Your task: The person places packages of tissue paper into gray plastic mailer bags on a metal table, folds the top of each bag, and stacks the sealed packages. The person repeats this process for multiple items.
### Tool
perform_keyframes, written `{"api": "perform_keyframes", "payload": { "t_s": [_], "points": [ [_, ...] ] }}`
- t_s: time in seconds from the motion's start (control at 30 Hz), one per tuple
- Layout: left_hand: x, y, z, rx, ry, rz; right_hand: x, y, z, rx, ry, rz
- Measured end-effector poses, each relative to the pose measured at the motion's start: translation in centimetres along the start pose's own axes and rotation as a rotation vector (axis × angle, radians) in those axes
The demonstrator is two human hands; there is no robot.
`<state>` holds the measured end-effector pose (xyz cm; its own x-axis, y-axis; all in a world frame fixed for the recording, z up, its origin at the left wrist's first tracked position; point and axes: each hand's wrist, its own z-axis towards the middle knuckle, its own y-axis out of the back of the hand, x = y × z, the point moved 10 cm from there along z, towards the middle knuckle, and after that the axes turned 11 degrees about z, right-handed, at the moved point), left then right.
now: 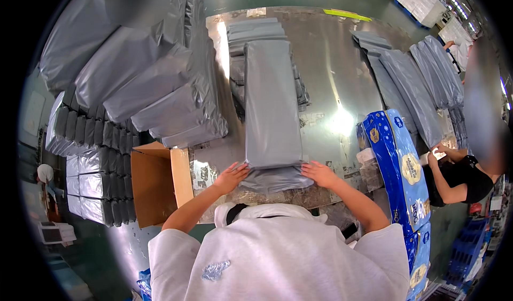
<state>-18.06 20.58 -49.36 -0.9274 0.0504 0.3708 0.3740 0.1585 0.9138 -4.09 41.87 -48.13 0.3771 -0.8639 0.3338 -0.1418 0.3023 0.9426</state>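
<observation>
A long grey plastic-wrapped package (271,103) lies lengthwise on the shiny metal table (331,82) in front of me. Its near end is a loose grey flap (275,179). My left hand (231,177) presses flat on the flap's left corner. My right hand (319,174) presses flat on its right corner. Both hands have fingers spread on the plastic, gripping nothing. Under the package lies a stack of flat grey mailing bags (255,33).
Sealed grey packages (149,76) are piled high at the left, above an open cardboard box (155,183). Blue printed packs (398,167) stand at the right. More grey packages (411,87) lie at the far right, where another person (459,178) works.
</observation>
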Motion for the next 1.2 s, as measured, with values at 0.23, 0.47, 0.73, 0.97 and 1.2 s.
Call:
{"api": "perform_keyframes", "payload": {
  "t_s": [0.23,0.47,0.73,0.97,1.2],
  "points": [
    [7.6,-10.1,0.6,0.296,0.555,-1.032,-12.4,-1.3,1.1,-0.145,-0.788,0.984],
    [6.5,-19.9,2.8,-0.67,1.322,-2.019,-15.1,-4.6,7.3,-0.5,-0.82,1.248],
    [8.3,-6.5,9.7,-0.15,0.962,-2.609,-13.6,-3.2,8.8,-0.847,-0.856,2.113],
    [16.0,5.9,7.2,-0.295,0.75,-2.329,-8.0,9.8,10.1,-0.581,-0.705,2.216],
    [16.3,23.6,-1.4,-0.598,0.502,-1.786,2.6,19.4,6.0,-0.947,-0.186,1.986]
  ]
}}
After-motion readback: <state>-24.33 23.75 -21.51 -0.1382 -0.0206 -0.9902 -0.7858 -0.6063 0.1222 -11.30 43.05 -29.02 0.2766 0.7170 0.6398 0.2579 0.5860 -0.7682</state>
